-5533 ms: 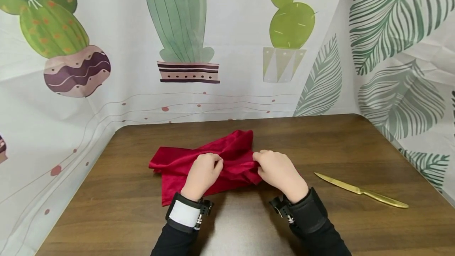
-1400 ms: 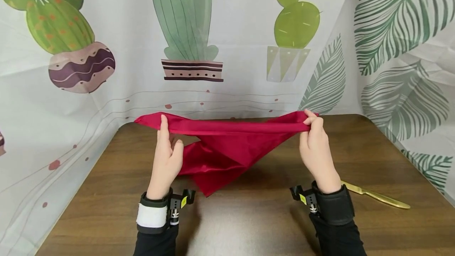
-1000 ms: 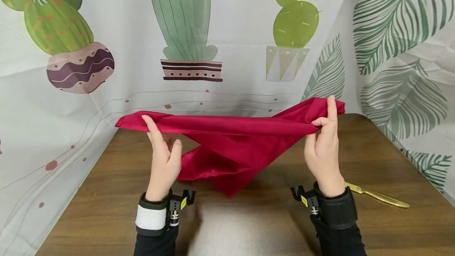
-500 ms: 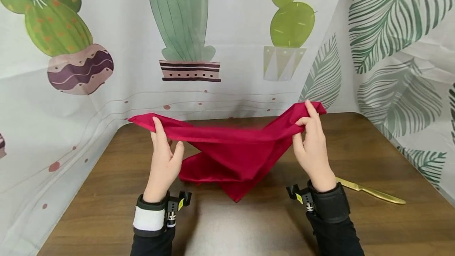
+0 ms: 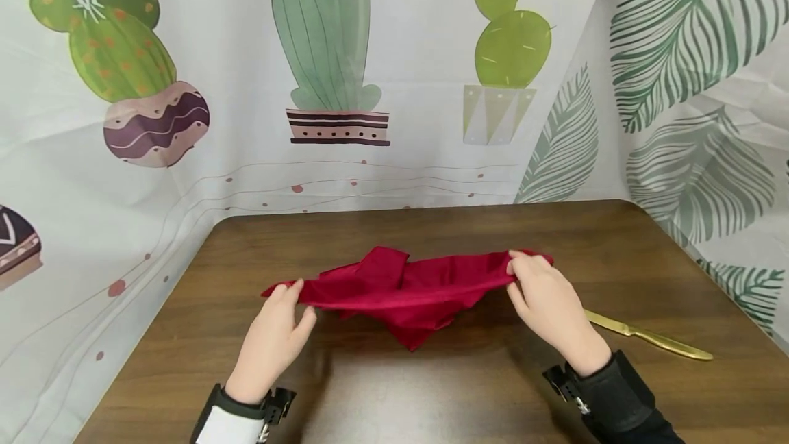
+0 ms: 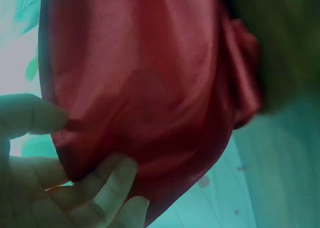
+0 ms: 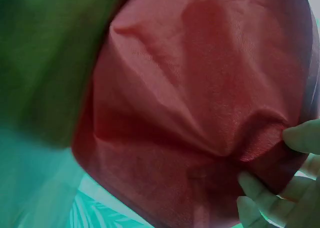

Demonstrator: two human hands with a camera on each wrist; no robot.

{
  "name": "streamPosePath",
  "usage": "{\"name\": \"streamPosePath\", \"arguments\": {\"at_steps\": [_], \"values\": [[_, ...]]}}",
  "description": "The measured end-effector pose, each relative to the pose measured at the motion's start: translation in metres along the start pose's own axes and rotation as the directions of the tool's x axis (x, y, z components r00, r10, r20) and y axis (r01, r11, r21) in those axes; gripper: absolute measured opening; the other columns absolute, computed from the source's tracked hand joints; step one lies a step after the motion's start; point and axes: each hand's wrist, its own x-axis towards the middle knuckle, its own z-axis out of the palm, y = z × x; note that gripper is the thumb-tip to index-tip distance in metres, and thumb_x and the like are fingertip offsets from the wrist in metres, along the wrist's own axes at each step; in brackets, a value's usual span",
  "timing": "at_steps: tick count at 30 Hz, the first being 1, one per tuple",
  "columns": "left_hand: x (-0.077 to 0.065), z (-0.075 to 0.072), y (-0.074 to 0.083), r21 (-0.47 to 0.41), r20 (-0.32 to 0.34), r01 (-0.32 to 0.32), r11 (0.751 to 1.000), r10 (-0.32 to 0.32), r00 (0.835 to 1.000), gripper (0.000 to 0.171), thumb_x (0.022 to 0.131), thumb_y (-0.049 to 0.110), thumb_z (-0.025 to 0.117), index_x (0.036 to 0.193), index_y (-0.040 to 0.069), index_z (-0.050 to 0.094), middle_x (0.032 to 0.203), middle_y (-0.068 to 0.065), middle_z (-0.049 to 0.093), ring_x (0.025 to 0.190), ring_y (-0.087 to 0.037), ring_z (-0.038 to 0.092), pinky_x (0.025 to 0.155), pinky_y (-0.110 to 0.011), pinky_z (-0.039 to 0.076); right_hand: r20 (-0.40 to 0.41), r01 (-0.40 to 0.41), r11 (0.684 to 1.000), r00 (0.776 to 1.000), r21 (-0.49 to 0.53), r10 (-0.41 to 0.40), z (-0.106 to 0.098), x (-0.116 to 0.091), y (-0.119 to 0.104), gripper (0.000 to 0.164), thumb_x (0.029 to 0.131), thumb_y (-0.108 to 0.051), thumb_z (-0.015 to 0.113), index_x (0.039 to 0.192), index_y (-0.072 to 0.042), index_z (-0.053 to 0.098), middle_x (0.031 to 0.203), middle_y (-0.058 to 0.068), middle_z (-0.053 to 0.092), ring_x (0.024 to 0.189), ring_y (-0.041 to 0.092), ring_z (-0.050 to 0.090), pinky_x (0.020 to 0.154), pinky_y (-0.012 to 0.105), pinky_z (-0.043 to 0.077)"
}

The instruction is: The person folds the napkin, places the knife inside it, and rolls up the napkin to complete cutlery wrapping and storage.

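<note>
A shiny red satin cloth (image 5: 364, 290) is stretched sideways between both hands, low over the wooden table in the head view. My left hand (image 5: 268, 341) holds its left end, index finger lying along the edge and thumb spread below. At the other end, my right hand (image 5: 551, 307) pinches a gathered corner. A folded flap stands up behind the taut edge and a pointed part hangs toward me. In the left wrist view the cloth (image 6: 140, 88) hangs from the fingers (image 6: 122, 180). Creases run to the thumb (image 7: 302, 137) in the right wrist view.
A gold table knife (image 5: 647, 336) lies at the right, its blade tip hidden behind the right wrist. The brown wooden table (image 5: 419, 396) has rounded far corners. Behind it hangs a white backdrop (image 5: 419, 53) printed with cacti and leaves.
Earlier the cloth lay bunched on the table, then was lifted and stretched out. In the last half second both hands have lowered it and turned inward. The knife stays put.
</note>
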Motion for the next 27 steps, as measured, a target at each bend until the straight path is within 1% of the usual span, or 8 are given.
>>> {"name": "streamPosePath", "arguments": {"at_steps": [2, 4, 9, 12, 15, 21, 24, 27], "values": [[-0.009, 0.001, -0.001, 0.065, 0.051, -0.001, 0.998, -0.003, 0.999, 0.04, 0.077, 0.012, 0.058, 0.109, -0.012, 0.055, 0.096, -0.017, 0.055, 0.082, -0.027, 0.056, 0.067, -0.04, 0.047, 0.03, 0.042, 0.998, 0.999, -0.037, -0.041, 0.002, -0.01, -0.001, 0.011, 0.071, -0.004, 0.055, 0.08, -0.005, 0.049, 0.081, 0.009, 0.059, 0.073, 0.024, 0.053, 0.058, 0.034, 0.044], [-0.016, 0.003, -0.002, 0.118, 0.1, -0.016, 0.993, 0.004, 0.995, 0.037, 0.076, 0.013, 0.059, 0.105, -0.01, 0.058, 0.095, -0.016, 0.056, 0.087, -0.03, 0.057, 0.067, -0.042, 0.048, 0.077, 0.071, 0.996, 0.995, -0.063, -0.066, 0.003, -0.019, -0.002, 0.012, 0.07, -0.005, 0.058, 0.076, -0.008, 0.048, 0.069, 0.002, 0.052, 0.064, 0.02, 0.05, 0.049, 0.029, 0.04], [-0.035, 0.013, -0.008, 0.213, 0.218, -0.087, 0.973, 0.04, 0.975, 0.02, 0.071, 0.015, 0.063, 0.084, -0.001, 0.063, 0.077, -0.011, 0.053, 0.071, -0.029, 0.054, 0.06, -0.04, 0.047, 0.247, 0.117, 0.991, 0.964, -0.068, -0.097, 0.006, -0.042, -0.006, 0.024, 0.07, -0.011, 0.067, 0.069, -0.015, 0.042, 0.062, -0.008, 0.041, 0.054, 0.01, 0.044, 0.041, 0.021, 0.032], [-0.045, 0.02, -0.013, 0.226, 0.313, -0.091, 0.97, 0.016, 0.949, 0.013, 0.07, 0.015, 0.064, 0.072, 0.005, 0.057, 0.067, -0.007, 0.048, 0.061, -0.025, 0.052, 0.052, -0.037, 0.044, 0.333, 0.139, 0.99, 0.935, -0.034, -0.12, 0.007, -0.054, -0.007, 0.026, 0.07, -0.014, 0.069, 0.069, -0.017, 0.043, 0.064, -0.009, 0.041, 0.053, 0.007, 0.043, 0.042, 0.02, 0.033], [-0.052, 0.024, -0.018, 0.229, 0.384, -0.078, 0.97, -0.017, 0.923, 0.014, 0.071, 0.013, 0.065, 0.073, 0.007, 0.053, 0.062, -0.006, 0.048, 0.055, -0.024, 0.053, 0.046, -0.037, 0.042, 0.418, 0.152, 0.988, 0.897, 0.018, -0.146, 0.007, -0.062, -0.007, 0.025, 0.07, -0.017, 0.07, 0.07, -0.016, 0.045, 0.065, -0.009, 0.04, 0.052, 0.005, 0.042, 0.042, 0.02, 0.033], [-0.052, 0.022, -0.018, 0.265, 0.424, -0.097, 0.959, -0.026, 0.905, 0.014, 0.07, 0.016, 0.064, 0.072, 0.01, 0.052, 0.057, -0.004, 0.047, 0.047, -0.023, 0.049, 0.041, -0.039, 0.04, 0.56, 0.123, 0.979, 0.806, 0.16, -0.193, 0.005, -0.066, -0.002, 0.021, 0.073, -0.022, 0.069, 0.076, -0.016, 0.049, 0.07, -0.01, 0.037, 0.055, 0.001, 0.036, 0.045, 0.021, 0.035], [-0.045, 0.017, -0.012, 0.269, 0.41, -0.138, 0.953, 0.016, 0.912, 0.017, 0.069, 0.017, 0.064, 0.064, 0.013, 0.048, 0.052, 0.0, 0.042, 0.042, -0.021, 0.045, 0.039, -0.038, 0.038, 0.555, 0.115, 0.975, 0.806, 0.191, -0.204, 0.001, -0.058, 0.001, 0.017, 0.075, -0.023, 0.067, 0.079, -0.015, 0.052, 0.072, -0.011, 0.041, 0.058, 0.001, 0.04, 0.048, 0.022, 0.038], [-0.026, 0.012, -0.004, 0.28, 0.377, -0.178, 0.943, 0.063, 0.924, 0.023, 0.069, 0.018, 0.065, 0.057, 0.015, 0.046, 0.048, 0.002, 0.04, 0.04, -0.018, 0.042, 0.038, -0.037, 0.037, 0.505, 0.103, 0.976, 0.842, 0.192, -0.188, -0.003, -0.041, 0.008, 0.014, 0.077, -0.02, 0.066, 0.081, -0.013, 0.055, 0.075, -0.008, 0.048, 0.061, 0.003, 0.048, 0.051, 0.025, 0.042]]}}
